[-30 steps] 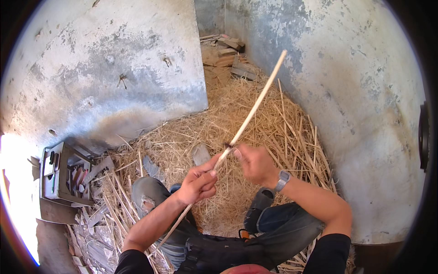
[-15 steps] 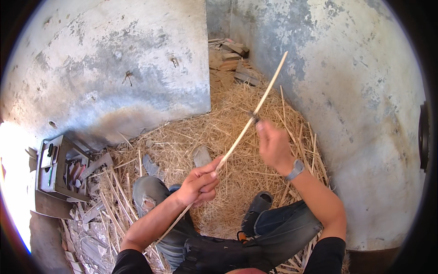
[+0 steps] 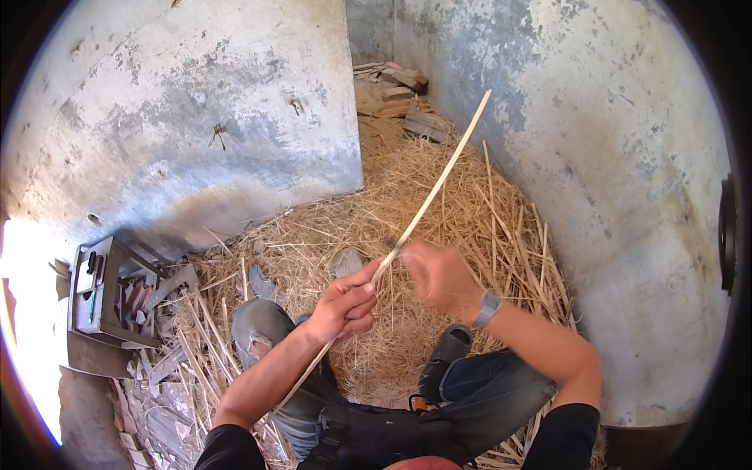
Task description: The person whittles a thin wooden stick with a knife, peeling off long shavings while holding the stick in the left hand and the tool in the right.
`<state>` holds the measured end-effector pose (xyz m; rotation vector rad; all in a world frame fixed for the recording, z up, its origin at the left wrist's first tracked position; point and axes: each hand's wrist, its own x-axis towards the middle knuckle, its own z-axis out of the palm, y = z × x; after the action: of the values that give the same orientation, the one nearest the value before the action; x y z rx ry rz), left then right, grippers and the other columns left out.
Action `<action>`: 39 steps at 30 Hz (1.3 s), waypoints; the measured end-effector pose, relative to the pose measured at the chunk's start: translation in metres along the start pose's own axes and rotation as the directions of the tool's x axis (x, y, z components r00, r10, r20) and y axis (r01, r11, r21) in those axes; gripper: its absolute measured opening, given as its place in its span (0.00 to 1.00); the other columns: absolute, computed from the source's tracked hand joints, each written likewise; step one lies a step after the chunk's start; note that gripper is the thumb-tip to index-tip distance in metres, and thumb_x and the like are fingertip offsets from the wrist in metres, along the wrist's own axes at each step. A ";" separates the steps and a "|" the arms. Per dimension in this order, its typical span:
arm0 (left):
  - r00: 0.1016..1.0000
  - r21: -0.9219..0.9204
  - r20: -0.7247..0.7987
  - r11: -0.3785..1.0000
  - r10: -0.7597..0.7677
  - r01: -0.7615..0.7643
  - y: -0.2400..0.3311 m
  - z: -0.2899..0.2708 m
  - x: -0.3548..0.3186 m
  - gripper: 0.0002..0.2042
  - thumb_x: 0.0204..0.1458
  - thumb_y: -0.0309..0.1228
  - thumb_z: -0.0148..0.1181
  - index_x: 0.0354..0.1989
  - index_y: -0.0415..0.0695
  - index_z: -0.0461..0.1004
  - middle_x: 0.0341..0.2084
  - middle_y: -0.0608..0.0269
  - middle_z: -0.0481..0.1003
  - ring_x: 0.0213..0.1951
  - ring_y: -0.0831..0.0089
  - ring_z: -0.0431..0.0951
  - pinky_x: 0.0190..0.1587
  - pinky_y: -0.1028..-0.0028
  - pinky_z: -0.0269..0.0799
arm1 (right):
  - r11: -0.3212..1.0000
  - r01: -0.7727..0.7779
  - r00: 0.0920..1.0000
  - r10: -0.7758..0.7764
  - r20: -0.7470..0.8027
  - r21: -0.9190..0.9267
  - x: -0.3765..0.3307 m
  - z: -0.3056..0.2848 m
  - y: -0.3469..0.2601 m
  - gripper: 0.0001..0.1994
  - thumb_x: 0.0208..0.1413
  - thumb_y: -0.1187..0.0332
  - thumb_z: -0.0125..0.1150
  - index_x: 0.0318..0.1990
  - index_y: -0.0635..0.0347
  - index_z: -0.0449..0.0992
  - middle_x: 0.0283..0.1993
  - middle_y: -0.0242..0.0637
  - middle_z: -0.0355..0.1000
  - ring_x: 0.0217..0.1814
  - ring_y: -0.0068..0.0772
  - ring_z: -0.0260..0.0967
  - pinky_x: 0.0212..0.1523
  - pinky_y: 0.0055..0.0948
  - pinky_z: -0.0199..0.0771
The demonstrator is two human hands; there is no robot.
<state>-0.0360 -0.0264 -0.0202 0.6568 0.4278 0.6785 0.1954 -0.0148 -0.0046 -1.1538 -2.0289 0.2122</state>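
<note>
A long, pale wooden strip (image 3: 443, 177) slants from my lap up to the far right, its far end raised over the shavings. My left hand (image 3: 342, 310) is closed round it, thumb on top, and its near part runs back under my left forearm. My right hand (image 3: 443, 276), wearing a grey wristwatch (image 3: 487, 308), is smeared by motion just right of the strip. At its fingertips a small dark tool (image 3: 396, 244) touches the strip a little beyond my left hand. Blur and the fingers hide the tool's shape.
Curly shavings (image 3: 399, 360) cover the floor around my legs. Long loose strips (image 3: 509, 243) lie along the right wall. At the left stands a small wooden stool (image 3: 110, 301) with small items on top and scraps beneath. Wood blocks (image 3: 407, 80) are piled in the far corner.
My right hand and the dark tool have moved along the strip toward me, close to my left hand. The left hand's grip and the strip's slant are nearly unchanged.
</note>
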 end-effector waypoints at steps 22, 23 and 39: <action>0.975 0.354 0.067 0.909 0.211 -0.221 -0.011 -0.004 0.014 0.26 0.69 0.27 0.45 0.75 0.48 0.50 0.14 0.78 0.55 0.14 0.87 0.52 0.18 0.81 0.50 | 0.401 -0.553 0.805 0.482 0.346 0.730 0.012 -0.034 0.011 0.14 0.64 0.60 0.57 0.32 0.61 0.77 0.15 0.26 0.63 0.17 0.17 0.59 0.19 0.27 0.53; 0.978 0.461 0.027 0.865 0.207 -0.196 -0.011 -0.002 0.012 0.27 0.68 0.26 0.46 0.75 0.47 0.50 0.15 0.78 0.56 0.16 0.88 0.53 0.20 0.81 0.51 | 0.400 -0.555 0.804 0.482 0.347 0.729 0.013 -0.034 0.009 0.14 0.64 0.60 0.57 0.32 0.61 0.77 0.15 0.26 0.63 0.17 0.17 0.59 0.19 0.27 0.53; 0.919 0.679 -0.147 0.713 0.366 -0.175 0.007 -0.011 0.017 0.28 0.67 0.26 0.49 0.74 0.42 0.51 0.18 0.79 0.61 0.20 0.90 0.58 0.22 0.82 0.54 | 0.840 -0.297 0.845 0.009 0.535 0.454 -0.003 -0.030 -0.007 0.11 0.53 0.65 0.66 0.36 0.64 0.81 0.19 0.34 0.73 0.18 0.18 0.63 0.20 0.25 0.62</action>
<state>-0.0333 -0.0065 -0.0262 1.3308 0.8603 0.9161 0.2127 -0.0277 0.0171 -0.9666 -2.1065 1.2053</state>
